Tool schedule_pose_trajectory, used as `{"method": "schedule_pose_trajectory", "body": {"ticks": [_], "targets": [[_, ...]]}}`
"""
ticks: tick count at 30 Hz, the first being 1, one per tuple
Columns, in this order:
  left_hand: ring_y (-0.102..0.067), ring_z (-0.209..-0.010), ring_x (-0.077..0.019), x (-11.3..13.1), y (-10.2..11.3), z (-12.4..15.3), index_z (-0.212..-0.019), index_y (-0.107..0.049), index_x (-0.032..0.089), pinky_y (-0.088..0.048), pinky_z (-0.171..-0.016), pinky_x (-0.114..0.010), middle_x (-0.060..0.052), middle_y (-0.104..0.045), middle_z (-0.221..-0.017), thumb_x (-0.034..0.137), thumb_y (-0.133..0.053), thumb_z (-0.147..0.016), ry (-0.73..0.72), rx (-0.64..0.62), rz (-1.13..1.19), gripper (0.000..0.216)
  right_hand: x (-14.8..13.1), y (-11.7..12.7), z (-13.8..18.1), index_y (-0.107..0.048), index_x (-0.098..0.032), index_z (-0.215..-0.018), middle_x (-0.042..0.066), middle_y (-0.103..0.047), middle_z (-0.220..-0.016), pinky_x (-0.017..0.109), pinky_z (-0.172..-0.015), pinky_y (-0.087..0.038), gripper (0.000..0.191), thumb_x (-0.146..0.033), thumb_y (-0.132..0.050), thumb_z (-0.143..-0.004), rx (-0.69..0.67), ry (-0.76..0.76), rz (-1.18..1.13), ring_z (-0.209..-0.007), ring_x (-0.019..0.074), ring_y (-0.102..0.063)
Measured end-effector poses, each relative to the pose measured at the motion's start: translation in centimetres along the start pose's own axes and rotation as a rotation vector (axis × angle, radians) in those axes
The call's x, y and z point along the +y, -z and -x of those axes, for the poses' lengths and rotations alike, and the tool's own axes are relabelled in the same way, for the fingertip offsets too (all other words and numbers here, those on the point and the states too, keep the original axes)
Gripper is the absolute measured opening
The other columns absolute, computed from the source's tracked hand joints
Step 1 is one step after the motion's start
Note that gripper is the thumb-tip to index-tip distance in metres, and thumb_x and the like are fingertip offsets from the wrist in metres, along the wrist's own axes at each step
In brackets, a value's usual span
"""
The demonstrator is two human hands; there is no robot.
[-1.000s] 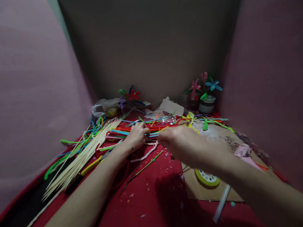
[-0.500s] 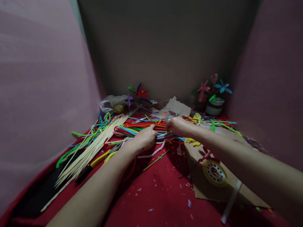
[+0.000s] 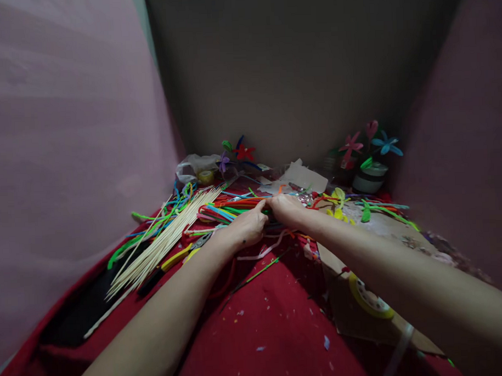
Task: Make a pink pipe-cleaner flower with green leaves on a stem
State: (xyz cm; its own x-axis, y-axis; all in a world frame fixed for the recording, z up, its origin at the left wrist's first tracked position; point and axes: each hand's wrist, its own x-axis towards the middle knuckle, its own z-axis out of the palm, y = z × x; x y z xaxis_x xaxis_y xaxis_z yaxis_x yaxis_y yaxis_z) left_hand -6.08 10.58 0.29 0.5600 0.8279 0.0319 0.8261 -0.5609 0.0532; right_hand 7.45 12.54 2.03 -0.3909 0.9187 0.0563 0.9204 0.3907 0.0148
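A loose bundle of pipe cleaners [image 3: 225,212] in red, orange, blue, green and pink lies across the red cloth. My left hand [image 3: 252,226] rests over the bundle's near side, its fingers closed on the strands and the index finger pointing forward. Right beside it, my right hand [image 3: 288,208] is bent down onto the bundle with curled fingers, most of them hidden behind the back of the hand. The two hands nearly touch. A pale pink pipe cleaner [image 3: 264,254] curves out below the left hand.
Bamboo sticks [image 3: 166,240] and yellow-handled pliers [image 3: 177,260] lie left. A yellow tape roll [image 3: 370,298] sits on cardboard [image 3: 352,321] under my right forearm. Pipe-cleaner flowers [image 3: 387,144] stand in a jar [image 3: 370,178] at the back right. Scraps dot the red cloth [image 3: 272,330].
My right hand has come down onto the bundle and closer to my left hand. The whole view has shifted, so things appear slightly farther right.
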Motion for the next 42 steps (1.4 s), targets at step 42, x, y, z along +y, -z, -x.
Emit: {"method": "schedule_pose_trajectory", "body": {"ticks": [42], "targets": [[-0.056, -0.099, -0.0245, -3.8, -0.4, 0.0, -0.110, -0.046, 0.018, -0.045, -0.077, -0.033, -0.011, -0.050, -0.111, 0.024, -0.054, -0.074, 0.328, 0.098, 0.046, 0.037, -0.7, 0.6, -2.6, -0.068, -0.014, -0.087, 0.015, -0.068, -0.089, 0.027, -0.066, -0.042, 0.022, -0.020, -0.050, -0.075, 0.046, 0.035, 0.023, -0.083, 0.0235, -0.063]]}}
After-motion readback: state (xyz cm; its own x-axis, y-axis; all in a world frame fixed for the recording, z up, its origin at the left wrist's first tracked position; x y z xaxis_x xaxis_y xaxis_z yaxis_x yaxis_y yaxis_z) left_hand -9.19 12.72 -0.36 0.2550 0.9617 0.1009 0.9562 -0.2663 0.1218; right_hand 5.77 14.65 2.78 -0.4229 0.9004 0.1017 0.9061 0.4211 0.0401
